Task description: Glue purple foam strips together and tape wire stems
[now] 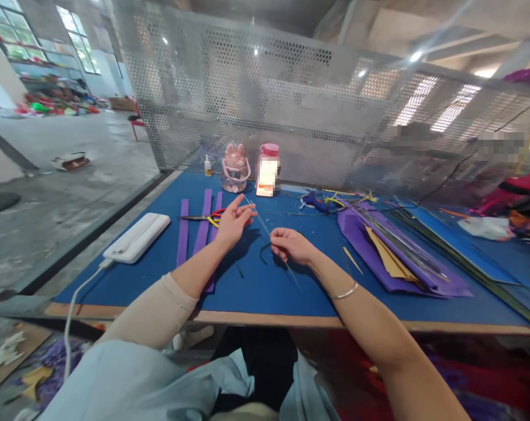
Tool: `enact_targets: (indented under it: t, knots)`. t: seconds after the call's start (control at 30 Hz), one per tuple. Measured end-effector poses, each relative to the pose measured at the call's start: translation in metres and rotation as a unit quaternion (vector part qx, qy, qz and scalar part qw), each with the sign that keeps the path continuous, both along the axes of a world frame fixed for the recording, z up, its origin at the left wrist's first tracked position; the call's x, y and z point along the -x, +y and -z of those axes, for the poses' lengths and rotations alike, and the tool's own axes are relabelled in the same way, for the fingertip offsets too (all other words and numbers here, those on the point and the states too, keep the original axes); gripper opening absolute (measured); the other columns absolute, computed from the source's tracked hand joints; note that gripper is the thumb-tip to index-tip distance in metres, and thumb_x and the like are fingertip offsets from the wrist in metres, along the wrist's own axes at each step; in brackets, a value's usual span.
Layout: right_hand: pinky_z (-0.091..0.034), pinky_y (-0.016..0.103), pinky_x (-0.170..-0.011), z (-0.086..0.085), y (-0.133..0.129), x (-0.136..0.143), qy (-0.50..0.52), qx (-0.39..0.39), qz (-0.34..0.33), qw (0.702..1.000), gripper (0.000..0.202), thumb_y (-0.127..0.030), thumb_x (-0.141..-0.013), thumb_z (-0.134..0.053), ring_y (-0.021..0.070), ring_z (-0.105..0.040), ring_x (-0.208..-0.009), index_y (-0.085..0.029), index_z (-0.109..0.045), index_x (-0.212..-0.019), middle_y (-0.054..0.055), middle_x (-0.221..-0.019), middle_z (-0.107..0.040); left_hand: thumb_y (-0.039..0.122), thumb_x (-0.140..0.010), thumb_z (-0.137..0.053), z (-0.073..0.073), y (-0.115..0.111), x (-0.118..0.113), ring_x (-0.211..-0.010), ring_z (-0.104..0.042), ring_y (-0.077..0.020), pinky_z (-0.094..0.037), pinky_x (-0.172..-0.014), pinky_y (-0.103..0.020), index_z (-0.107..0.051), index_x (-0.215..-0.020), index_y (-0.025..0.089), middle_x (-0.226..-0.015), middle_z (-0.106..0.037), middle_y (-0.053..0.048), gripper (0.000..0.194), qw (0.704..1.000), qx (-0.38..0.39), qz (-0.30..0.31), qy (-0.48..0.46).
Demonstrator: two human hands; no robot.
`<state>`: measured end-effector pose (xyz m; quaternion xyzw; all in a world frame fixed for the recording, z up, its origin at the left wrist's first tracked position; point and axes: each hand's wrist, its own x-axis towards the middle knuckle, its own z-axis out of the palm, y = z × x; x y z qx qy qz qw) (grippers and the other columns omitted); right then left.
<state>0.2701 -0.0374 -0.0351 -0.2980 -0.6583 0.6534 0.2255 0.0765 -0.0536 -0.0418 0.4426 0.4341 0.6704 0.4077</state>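
Note:
A thin, pale wire (262,222) runs slantwise between my two hands above the blue tabletop, its lower end reaching past my right hand. My left hand (235,223) has its thumb and fingers closed at the upper part of the wire. Lower on it, my right hand (290,244) pinches with thumb and forefinger. A narrow dark green strip (264,252) curls beside the right fingertips; whether they grip it too is hidden. Left of my left hand lie scissors (213,221) with red and yellow handles, across purple strips (202,225).
A white power bank (137,237) with a cable lies at left. Behind stand a glue bottle (208,166), a pink bear-shaped jug (235,169) and a lit phone (266,178) against a pink-lidded bottle (270,150). Purple sheets (370,266) and wires lie right, before a perforated metal screen (291,105).

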Motion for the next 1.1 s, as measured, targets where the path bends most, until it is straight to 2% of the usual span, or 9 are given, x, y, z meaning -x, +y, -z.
enact_targets:
  t: [0.07, 0.17, 0.37, 0.53, 0.87, 1.1]
  knots:
    - [-0.033, 0.016, -0.034, 0.006, -0.003, -0.004, 0.01, 0.007, 0.001, 1.0, 0.035, -0.046, -0.071, -0.071, 0.0048, -0.042, -0.036, -0.019, -0.049, -0.078, -0.006, -0.053, -0.058, 0.016, -0.085, -0.063, 0.001, 0.001, 0.002, -0.081, -0.068, -0.0099, -0.053, -0.07, -0.021, -0.037, -0.145, 0.023, -0.11, -0.072, -0.008, 0.066, 0.999, -0.002, 0.001, -0.049]
    - [-0.034, 0.016, -0.035, 0.006, -0.005, -0.008, 0.023, -0.002, 0.011, 1.0, 0.032, -0.043, -0.074, -0.069, 0.0044, -0.043, -0.036, -0.019, -0.049, -0.078, -0.006, -0.053, -0.059, 0.016, -0.082, -0.068, 0.001, 0.001, 0.003, -0.076, -0.068, -0.0096, -0.053, -0.067, -0.021, -0.039, -0.145, 0.024, -0.099, -0.073, -0.005, 0.069, 0.996, -0.005, 0.014, -0.088]
    - [-0.034, 0.016, -0.036, 0.0, -0.009, -0.007, 0.013, -0.017, 0.003, 1.0, 0.029, -0.04, -0.073, -0.068, 0.0045, -0.044, -0.037, -0.019, -0.049, -0.077, -0.006, -0.052, -0.059, 0.024, -0.086, -0.066, -0.006, 0.003, 0.009, -0.068, -0.066, -0.0082, -0.051, -0.061, -0.019, -0.048, -0.138, 0.023, -0.094, -0.073, -0.004, 0.055, 0.995, -0.016, -0.013, -0.094]
    - [-0.033, 0.016, -0.036, 0.001, -0.012, -0.005, 0.004, -0.019, -0.003, 1.0, 0.029, -0.04, -0.073, -0.068, 0.004, -0.043, -0.036, -0.019, -0.049, -0.077, -0.007, -0.052, -0.058, 0.026, -0.083, -0.07, -0.008, 0.004, 0.009, -0.065, -0.065, -0.0072, -0.05, -0.059, -0.019, -0.06, -0.124, 0.018, -0.088, -0.073, -0.004, 0.043, 0.996, -0.014, -0.024, -0.087]
    - [-0.031, 0.015, -0.033, 0.012, -0.01, 0.001, -0.003, 0.008, -0.018, 1.0, 0.023, -0.035, -0.075, -0.067, 0.0038, -0.042, -0.033, -0.018, -0.052, -0.08, -0.004, -0.054, -0.064, 0.019, -0.078, -0.072, -0.004, 0.003, 0.004, -0.065, -0.066, -0.0074, -0.053, -0.066, -0.021, -0.06, -0.123, 0.016, -0.083, -0.073, -0.004, 0.046, 0.995, 0.004, -0.004, -0.095]
    - [-0.032, 0.014, -0.032, 0.013, -0.012, 0.005, 0.035, 0.025, 0.003, 0.999, 0.025, -0.037, -0.073, -0.068, 0.0038, -0.043, -0.034, -0.018, -0.052, -0.079, -0.003, -0.055, -0.065, 0.015, -0.078, -0.07, -0.004, -0.002, -0.003, -0.066, -0.066, -0.0073, -0.053, -0.066, -0.021, -0.061, -0.122, 0.015, -0.081, -0.073, -0.003, 0.045, 0.996, 0.013, 0.018, -0.092]
